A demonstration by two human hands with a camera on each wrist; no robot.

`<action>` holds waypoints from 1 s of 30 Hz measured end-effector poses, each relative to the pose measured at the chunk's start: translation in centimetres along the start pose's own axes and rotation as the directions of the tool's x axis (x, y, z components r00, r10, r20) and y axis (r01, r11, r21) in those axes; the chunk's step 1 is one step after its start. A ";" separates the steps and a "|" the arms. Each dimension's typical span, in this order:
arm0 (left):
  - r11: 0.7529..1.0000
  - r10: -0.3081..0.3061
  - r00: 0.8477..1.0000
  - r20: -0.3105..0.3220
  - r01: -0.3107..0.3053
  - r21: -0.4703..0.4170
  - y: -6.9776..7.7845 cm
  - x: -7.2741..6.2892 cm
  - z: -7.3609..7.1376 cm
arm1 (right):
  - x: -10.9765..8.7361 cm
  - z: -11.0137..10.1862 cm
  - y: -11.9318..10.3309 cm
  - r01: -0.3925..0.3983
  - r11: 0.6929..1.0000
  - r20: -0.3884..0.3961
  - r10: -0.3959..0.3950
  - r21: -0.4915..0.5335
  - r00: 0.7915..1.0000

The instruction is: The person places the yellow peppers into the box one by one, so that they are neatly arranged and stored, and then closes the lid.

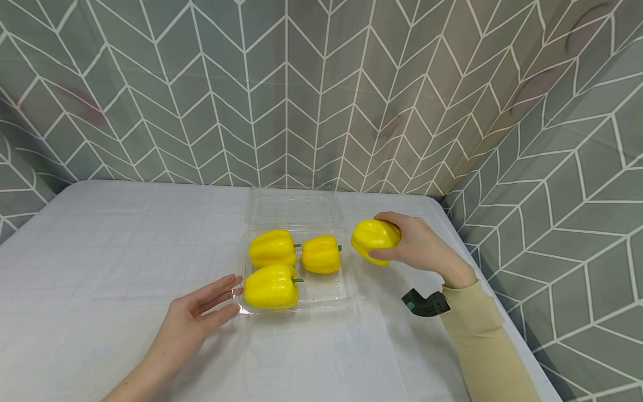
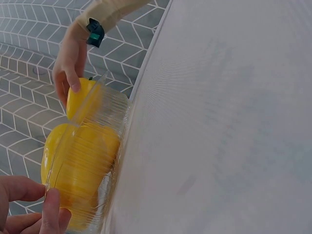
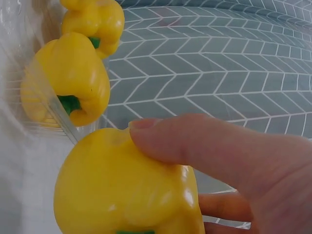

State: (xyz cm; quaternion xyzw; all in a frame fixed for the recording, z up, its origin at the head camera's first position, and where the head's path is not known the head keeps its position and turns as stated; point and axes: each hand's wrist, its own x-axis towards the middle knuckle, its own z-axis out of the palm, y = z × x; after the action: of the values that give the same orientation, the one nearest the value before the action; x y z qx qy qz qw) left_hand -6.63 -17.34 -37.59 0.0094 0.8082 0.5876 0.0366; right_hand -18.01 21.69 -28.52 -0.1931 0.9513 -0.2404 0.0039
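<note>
A clear plastic clamshell container [image 1: 326,290] lies on the table with its lid [image 1: 296,209] folded back. Three yellow bell peppers with green stems sit inside: one at the back left [image 1: 273,248], one at the front left [image 1: 271,286] and one at the right [image 1: 320,254]. At the container's left edge, my left hand [image 1: 201,307] pinches the rim, fingers and thumb on either side of it in the left wrist view. My right hand [image 1: 419,244] grips a fourth yellow bell pepper [image 1: 369,237] just right of the container, thumb across its side in the right wrist view.
A white cloth [image 1: 125,251] covers the table. Grey curtains with white chevron lines [image 1: 301,100] hang behind it and along the right side. A dark band [image 1: 426,303] shows by the right wrist, next to a beige sleeve [image 1: 482,340].
</note>
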 end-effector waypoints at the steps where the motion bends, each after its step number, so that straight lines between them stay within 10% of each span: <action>1: 1.000 -0.001 1.000 0.001 0.001 -0.001 0.0 0.0 0.0 | 0.0 0.0 -0.1 0.000 1.000 -0.001 0.000 0.001 1.000; 30: 1.000 0.004 1.000 0.006 -0.004 -0.027 -0.2 0.1 -0.1 | -1.1 1.5 -4.3 0.239 0.966 0.042 -0.244 0.103 0.969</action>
State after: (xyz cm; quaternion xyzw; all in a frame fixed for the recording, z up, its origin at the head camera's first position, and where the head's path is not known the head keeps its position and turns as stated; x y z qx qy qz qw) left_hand -6.68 -17.44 -37.72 0.0123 0.8001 0.5986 0.0380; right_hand -15.26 17.97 -27.99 -0.3134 0.9074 -0.2798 0.0097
